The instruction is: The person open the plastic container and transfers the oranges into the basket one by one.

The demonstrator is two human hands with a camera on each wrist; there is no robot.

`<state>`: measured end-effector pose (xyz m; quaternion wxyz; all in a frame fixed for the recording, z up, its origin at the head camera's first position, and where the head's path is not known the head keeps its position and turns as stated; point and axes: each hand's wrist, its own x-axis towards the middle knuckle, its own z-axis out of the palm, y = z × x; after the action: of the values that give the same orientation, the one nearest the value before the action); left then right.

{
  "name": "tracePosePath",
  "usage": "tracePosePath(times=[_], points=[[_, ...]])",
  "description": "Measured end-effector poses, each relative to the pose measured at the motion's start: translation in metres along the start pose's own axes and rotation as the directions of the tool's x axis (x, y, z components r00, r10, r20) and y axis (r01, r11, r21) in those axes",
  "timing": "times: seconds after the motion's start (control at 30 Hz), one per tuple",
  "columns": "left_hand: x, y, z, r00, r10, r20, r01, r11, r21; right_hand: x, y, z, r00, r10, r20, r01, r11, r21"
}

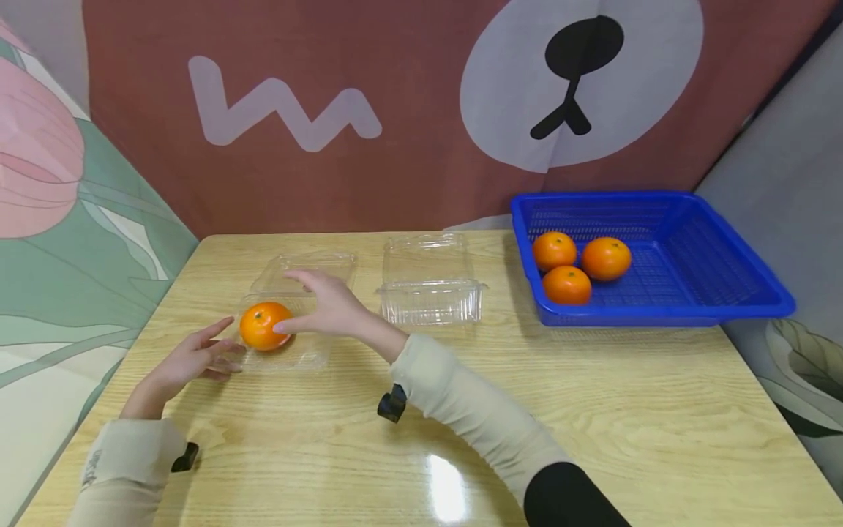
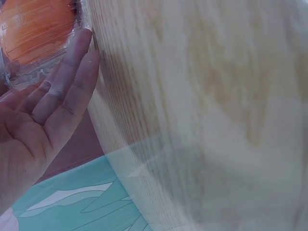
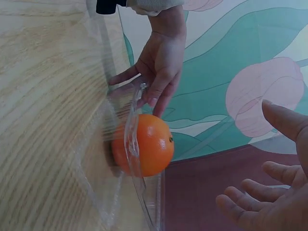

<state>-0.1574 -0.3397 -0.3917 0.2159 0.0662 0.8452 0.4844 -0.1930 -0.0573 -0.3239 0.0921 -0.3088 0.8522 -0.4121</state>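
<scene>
An orange mandarin-like fruit (image 1: 258, 328) sits in the left clear plastic box (image 1: 311, 356), whose lid (image 1: 332, 263) lies folded back behind it. My left hand (image 1: 195, 360) is at the box's left side, its fingers extended along the wall; in the left wrist view, the fingertips (image 2: 84, 41) reach the plastic edge. Over the box's right part hovers my right hand (image 1: 332, 307), thumb and fingers spread. A gap shows between this right hand (image 3: 276, 192) and the fruit (image 3: 155, 144) in the right wrist view.
A second clear box (image 1: 431, 304) stands with its lid raised, right of the first. At the back right is a blue plastic basket (image 1: 658, 320) with three orange fruits (image 1: 606, 259) in its left part. A printed cloth (image 1: 421, 183) hangs behind the table (image 1: 369, 454).
</scene>
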Motion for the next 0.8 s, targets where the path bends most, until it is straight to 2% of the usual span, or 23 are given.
tracePosePath(times=[0.2, 0.4, 0.8], points=[[-0.001, 0.0, -0.001, 1.0, 0.024, 0.008, -0.024, 1.0, -0.007, 0.014, 0.0, 0.016, 0.999, 0.04, 0.006, -0.04, 0.998, -0.047], [-0.001, -0.002, -0.002, 1.0, -0.001, -0.018, 0.001, 1.0, -0.008, 0.023, 0.004, 0.032, 0.999, 0.045, 0.027, -0.044, 0.998, -0.043], [0.0, -0.002, 0.001, 1.0, 0.008, -0.016, -0.008, 1.0, -0.01, 0.036, 0.022, 0.058, 0.996, 0.084, -0.015, -0.085, 0.989, -0.121]])
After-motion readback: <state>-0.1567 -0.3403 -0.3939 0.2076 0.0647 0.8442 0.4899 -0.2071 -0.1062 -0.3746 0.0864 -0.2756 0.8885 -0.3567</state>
